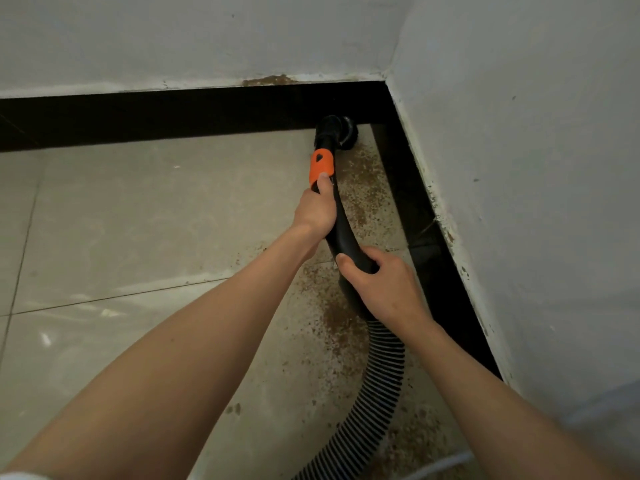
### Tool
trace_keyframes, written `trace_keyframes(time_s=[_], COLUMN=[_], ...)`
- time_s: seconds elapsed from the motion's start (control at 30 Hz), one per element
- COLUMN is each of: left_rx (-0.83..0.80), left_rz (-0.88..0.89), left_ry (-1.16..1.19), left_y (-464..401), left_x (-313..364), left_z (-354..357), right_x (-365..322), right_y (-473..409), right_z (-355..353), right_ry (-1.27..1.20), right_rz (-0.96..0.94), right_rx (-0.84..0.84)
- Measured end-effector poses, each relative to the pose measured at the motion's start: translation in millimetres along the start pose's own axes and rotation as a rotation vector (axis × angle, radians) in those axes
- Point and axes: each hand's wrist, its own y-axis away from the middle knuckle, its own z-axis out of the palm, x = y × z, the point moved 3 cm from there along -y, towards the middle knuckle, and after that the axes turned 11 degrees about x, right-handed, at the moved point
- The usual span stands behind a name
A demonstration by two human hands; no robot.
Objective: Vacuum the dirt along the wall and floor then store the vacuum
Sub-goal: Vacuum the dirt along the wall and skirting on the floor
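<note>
A black vacuum wand [341, 223] with an orange collar [322, 165] reaches into the room's corner. Its round black brush nozzle [341, 130] sits on the floor against the black skirting. My left hand [316, 211] grips the wand just below the orange collar, thumb on the collar's edge. My right hand [381, 282] grips the wand's lower end where the ribbed black hose [372, 407] joins. Brown dirt [360, 188] lies scattered on the tiles from the nozzle back along the right wall. A brown stain [270, 80] marks the top of the skirting on the far wall.
White walls meet in a corner at top right, with black skirting [173, 116] along both. The floor is glossy beige tile [138, 209]. The hose runs off the bottom edge, where a white cable [440, 465] also shows.
</note>
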Motion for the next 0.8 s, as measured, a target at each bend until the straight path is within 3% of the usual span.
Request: trace_keyframes(time_s=[0.5, 0.8], left_rx=[-0.045, -0.086], left_rz=[0.053, 0.052], left_ry=[-0.045, 0.001], left_y=[-1, -3], left_x=[18, 31], left_z=[-1, 11], right_x=[-9, -14], right_y=[11, -1], right_z=[4, -5], right_ry=[-0.1, -0.033], right_rz=[0.066, 0.051], right_rx=[0.016, 0.132])
